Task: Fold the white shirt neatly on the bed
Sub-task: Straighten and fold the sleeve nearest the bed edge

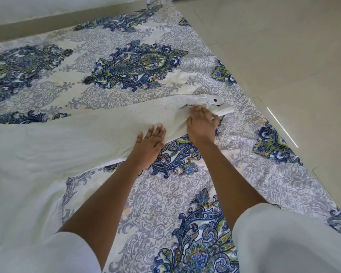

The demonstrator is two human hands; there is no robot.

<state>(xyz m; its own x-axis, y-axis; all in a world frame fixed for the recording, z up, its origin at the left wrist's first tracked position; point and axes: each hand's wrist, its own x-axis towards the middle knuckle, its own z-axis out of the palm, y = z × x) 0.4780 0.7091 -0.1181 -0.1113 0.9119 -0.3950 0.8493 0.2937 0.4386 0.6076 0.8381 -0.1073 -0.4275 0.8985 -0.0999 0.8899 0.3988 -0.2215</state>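
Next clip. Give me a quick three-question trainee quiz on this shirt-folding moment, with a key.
1. True or false: the left hand rests with straight fingers on the white shirt.
2. Which is nearer the buttoned cuff? A) left hand B) right hand
3. Fill in: the shirt is spread on a patterned ___.
Key: 1 true; 2 B; 3 bedsheet.
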